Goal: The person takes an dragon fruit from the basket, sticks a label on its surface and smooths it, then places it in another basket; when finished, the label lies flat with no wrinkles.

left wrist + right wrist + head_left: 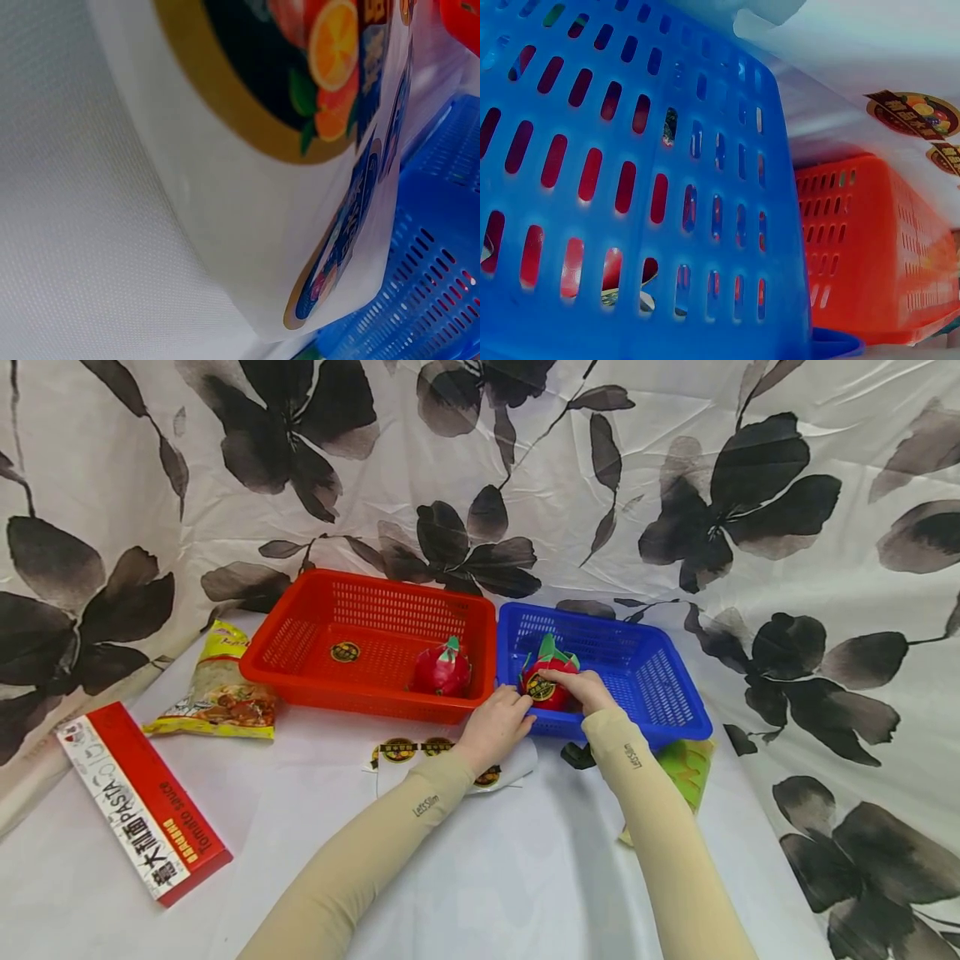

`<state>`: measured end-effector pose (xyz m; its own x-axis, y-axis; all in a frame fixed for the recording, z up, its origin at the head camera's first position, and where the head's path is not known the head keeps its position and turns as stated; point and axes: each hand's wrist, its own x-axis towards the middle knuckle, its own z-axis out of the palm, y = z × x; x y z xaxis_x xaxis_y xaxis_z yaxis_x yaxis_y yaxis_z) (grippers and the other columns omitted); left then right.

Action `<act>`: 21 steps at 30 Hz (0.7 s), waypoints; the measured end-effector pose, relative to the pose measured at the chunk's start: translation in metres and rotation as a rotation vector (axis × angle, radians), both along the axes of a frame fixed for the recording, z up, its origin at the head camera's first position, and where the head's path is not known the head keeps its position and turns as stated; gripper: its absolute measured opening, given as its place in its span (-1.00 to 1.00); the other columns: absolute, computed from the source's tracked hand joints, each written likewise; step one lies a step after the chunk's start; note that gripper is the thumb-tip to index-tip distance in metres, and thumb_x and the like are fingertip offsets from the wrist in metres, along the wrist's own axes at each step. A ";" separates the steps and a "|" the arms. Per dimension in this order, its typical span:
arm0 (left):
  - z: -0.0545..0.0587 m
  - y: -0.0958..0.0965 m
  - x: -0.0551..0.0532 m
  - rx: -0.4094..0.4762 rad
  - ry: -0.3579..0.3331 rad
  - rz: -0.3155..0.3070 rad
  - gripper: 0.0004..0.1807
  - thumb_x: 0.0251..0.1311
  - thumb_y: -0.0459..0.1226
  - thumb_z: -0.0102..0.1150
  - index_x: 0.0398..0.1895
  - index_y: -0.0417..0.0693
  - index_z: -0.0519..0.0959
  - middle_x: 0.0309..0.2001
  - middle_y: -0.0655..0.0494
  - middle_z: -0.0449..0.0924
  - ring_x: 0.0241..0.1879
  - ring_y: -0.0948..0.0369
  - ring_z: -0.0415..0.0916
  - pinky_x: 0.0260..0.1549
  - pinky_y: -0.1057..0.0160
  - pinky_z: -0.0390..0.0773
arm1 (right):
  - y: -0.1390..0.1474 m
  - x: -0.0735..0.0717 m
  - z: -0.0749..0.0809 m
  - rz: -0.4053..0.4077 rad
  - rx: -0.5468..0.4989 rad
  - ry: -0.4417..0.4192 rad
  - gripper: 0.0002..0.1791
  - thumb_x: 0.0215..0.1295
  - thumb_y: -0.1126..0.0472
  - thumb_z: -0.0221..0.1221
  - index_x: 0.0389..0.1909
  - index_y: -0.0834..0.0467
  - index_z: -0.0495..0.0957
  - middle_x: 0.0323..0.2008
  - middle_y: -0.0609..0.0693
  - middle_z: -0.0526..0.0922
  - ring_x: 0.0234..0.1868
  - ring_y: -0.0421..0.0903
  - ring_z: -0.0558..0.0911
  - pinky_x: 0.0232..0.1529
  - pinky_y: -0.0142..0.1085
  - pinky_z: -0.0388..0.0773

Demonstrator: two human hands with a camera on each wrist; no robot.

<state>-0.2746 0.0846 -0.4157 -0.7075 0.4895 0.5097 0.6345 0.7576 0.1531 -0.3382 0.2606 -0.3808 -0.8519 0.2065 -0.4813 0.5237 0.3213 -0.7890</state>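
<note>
In the head view, a red dragon fruit (553, 700) with green leaf tips sits in the blue basket (678, 693). A round black and gold sticker (542, 690) lies on its near side. Extended across the sticker's upper edge, a finger of my right hand (592, 691) presses on the fruit. My left hand (491, 731) is by the front rim, its fingertips close to the sticker's lower left side; they hold nothing visible. Under the left wrist lies a white sheet of fruit stickers (225, 217). The right wrist view shows the blue basket's slotted wall (727, 172), red showing behind it.
Left of the blue basket stands a red basket (367, 695) with another dragon fruit (441, 672) and a round sticker (345, 652) inside. A yellow food bag (225, 681) and pasta box (146, 806) lie left. Near my right forearm are a green packet (688, 768) and black object (577, 756).
</note>
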 end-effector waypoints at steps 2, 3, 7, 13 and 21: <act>0.000 0.000 0.000 -0.002 0.002 0.000 -0.75 0.21 -0.13 0.13 -0.16 -0.09 0.54 -0.21 0.02 0.62 0.02 0.10 0.52 0.16 0.20 0.37 | 0.000 -0.001 0.000 0.006 0.009 -0.006 -0.03 0.01 -0.20 0.26 0.33 0.23 0.10 0.26 0.14 0.31 0.25 0.04 0.33 0.27 -0.14 0.29; 0.000 0.001 -0.001 -0.004 0.003 0.000 -0.75 0.21 -0.13 0.13 -0.16 -0.09 0.54 -0.21 0.02 0.62 0.02 0.10 0.52 0.16 0.20 0.36 | 0.000 -0.002 -0.001 0.008 0.013 -0.009 -0.02 0.01 -0.20 0.26 0.33 0.23 0.09 0.27 0.14 0.30 0.26 0.04 0.32 0.27 -0.13 0.28; 0.000 0.001 -0.001 -0.008 0.008 0.001 -0.74 0.20 -0.13 0.14 -0.14 -0.09 0.54 -0.19 0.02 0.62 0.01 0.11 0.53 0.17 0.21 0.35 | 0.001 -0.003 -0.001 0.015 0.021 -0.017 0.00 0.03 -0.20 0.24 0.36 0.22 0.02 0.30 0.15 0.24 0.29 0.05 0.28 0.30 -0.12 0.25; 0.001 0.001 -0.001 -0.006 0.010 0.000 -0.75 0.21 -0.14 0.13 -0.15 -0.10 0.54 -0.21 0.02 0.61 0.00 0.12 0.53 0.18 0.21 0.34 | 0.001 -0.002 0.001 0.015 0.005 -0.028 0.02 0.03 -0.20 0.24 0.36 0.22 -0.03 0.31 0.15 0.21 0.30 0.05 0.26 0.31 -0.13 0.23; 0.000 0.000 0.000 -0.005 0.009 -0.001 -0.76 0.21 -0.14 0.13 -0.17 -0.10 0.54 -0.24 0.03 0.61 -0.02 0.13 0.54 0.20 0.21 0.33 | 0.000 0.000 0.000 0.002 0.013 -0.038 0.04 0.05 -0.22 0.22 0.37 0.22 -0.08 0.31 0.18 0.19 0.30 0.07 0.25 0.32 -0.12 0.21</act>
<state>-0.2747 0.0849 -0.4161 -0.7022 0.4930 0.5137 0.6368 0.7576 0.1434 -0.3382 0.2601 -0.3806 -0.8334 0.2108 -0.5109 0.5527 0.3325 -0.7642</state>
